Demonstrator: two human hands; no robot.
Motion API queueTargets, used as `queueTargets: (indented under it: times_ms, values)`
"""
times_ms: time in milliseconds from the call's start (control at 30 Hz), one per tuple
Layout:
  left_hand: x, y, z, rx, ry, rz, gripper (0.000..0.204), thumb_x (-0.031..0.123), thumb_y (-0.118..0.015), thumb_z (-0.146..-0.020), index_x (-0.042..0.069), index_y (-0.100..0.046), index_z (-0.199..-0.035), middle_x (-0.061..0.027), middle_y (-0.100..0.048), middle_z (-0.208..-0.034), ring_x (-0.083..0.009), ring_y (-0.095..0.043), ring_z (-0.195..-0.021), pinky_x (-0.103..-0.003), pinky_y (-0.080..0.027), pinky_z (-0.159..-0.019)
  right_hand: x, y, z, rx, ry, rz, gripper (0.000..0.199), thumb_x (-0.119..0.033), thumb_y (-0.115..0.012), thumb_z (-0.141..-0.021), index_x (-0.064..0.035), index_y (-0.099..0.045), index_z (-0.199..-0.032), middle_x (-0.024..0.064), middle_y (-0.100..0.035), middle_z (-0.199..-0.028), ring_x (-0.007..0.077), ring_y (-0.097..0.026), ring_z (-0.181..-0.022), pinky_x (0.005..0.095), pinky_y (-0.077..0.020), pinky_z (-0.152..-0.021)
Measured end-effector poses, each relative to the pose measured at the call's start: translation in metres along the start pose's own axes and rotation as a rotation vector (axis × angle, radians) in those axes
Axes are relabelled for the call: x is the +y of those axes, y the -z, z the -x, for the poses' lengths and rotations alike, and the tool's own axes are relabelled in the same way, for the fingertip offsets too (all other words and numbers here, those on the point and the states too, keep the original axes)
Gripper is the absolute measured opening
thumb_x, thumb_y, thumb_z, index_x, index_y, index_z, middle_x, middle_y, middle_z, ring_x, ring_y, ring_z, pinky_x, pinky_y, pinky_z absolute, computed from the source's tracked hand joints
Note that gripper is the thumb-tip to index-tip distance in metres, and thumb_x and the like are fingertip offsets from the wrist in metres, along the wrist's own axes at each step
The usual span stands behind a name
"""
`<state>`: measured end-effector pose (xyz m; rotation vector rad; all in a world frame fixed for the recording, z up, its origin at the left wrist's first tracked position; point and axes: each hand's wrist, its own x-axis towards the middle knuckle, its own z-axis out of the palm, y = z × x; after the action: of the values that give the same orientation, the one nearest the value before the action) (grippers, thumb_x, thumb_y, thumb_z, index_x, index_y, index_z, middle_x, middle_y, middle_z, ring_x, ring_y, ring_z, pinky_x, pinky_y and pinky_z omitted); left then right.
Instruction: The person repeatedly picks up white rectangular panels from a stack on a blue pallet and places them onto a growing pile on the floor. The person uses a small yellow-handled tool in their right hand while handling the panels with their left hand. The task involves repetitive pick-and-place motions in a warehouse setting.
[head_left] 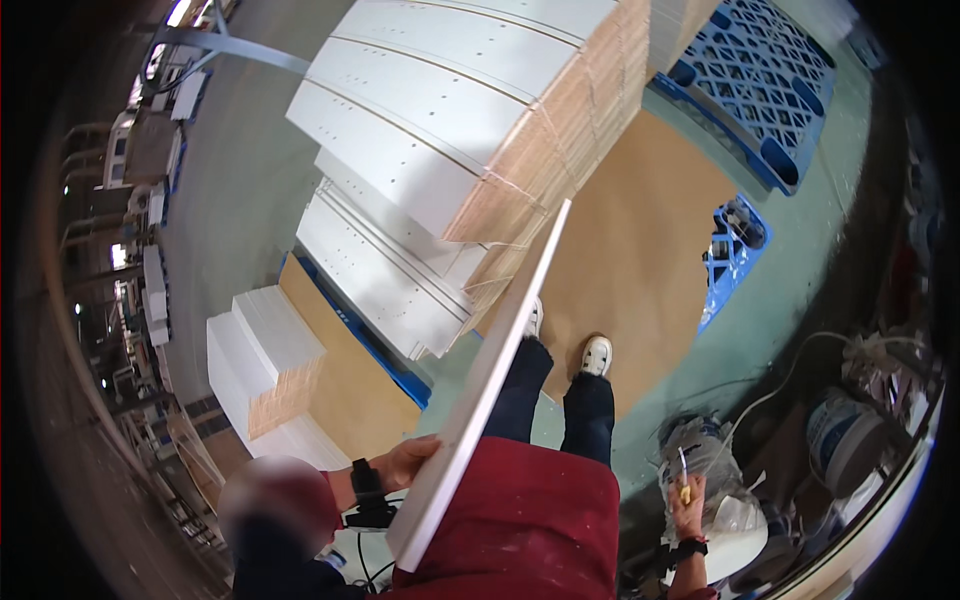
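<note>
Far ahead stands the biggest thing here, a stack [470, 110] of long white boards with raw wood edges, piled high over a blue pallet [770, 90]. A lower stack [385, 275] sits under it to the left, and a small pile [265, 355] lies nearer on the left. A brown sheet [640, 260] covers the floor beneath the person's white shoes [597, 355].

The panel [490, 385] runs from near the person's chest out toward the big stack, tilted nearly on edge, white face to the left. It looks stiff and flat, long enough to swing and catch things, probably moderately heavy, with a smooth face that could slip. Its thin edges and corners look liable to chip. I would take it along the long edges near the middle, one hand each side, not at an end.

The left hand [405, 462] is clasped around the panel's near left edge, fingers wrapped under. The right hand [687, 497], low on the right beside a plastic-wrapped bundle [705, 450] and a white bucket [840, 435], is closed on a small yellow tool [684, 480] with a pale tip.
</note>
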<state>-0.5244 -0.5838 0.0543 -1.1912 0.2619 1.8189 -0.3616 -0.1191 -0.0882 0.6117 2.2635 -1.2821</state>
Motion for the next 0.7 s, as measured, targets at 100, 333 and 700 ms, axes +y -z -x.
queueTargets:
  times_ms: [100,333,700]
  values:
    - [-0.008,0.022,0.043,-0.01,-0.063,-0.069,0.034,0.028,-0.056,-0.082,0.005,-0.041,-0.102,-0.0121,-0.058,-0.076,-0.0213,-0.062,-0.059,-0.03,-0.051,-0.045,0.007,0.002,0.006,-0.171,-0.067,0.033,0.022,-0.02,-0.062,-0.072,-0.0035,-0.054,-0.085,0.0096,-0.05,-0.073,0.0245,-0.05,-0.071,0.0352,-0.0407,-0.066]
    - [-0.065,0.081,0.138,-0.006,0.006,-0.098,0.061,0.016,-0.062,-0.076,0.0,-0.033,-0.127,-0.0155,-0.05,-0.116,-0.0238,-0.055,-0.1,-0.035,-0.045,-0.084,-0.009,0.018,-0.002,-0.204,-0.317,-0.312,0.024,-0.009,-0.061,-0.076,0.0015,-0.057,-0.098,0.0002,-0.054,-0.068,0.0073,-0.051,-0.057,0.0214,-0.0457,-0.051]
    - [-0.123,0.099,0.219,0.44,-0.629,-1.424,0.059,0.019,-0.059,-0.077,0.001,-0.034,-0.127,-0.0122,-0.049,-0.116,-0.0213,-0.049,-0.105,-0.033,-0.039,-0.088,-0.068,-0.033,-0.071,-0.285,-0.115,0.063,0.02,-0.017,-0.063,-0.073,-0.0026,-0.059,-0.086,0.0054,-0.058,-0.06,0.0127,-0.054,-0.05,0.0261,-0.0434,-0.048]
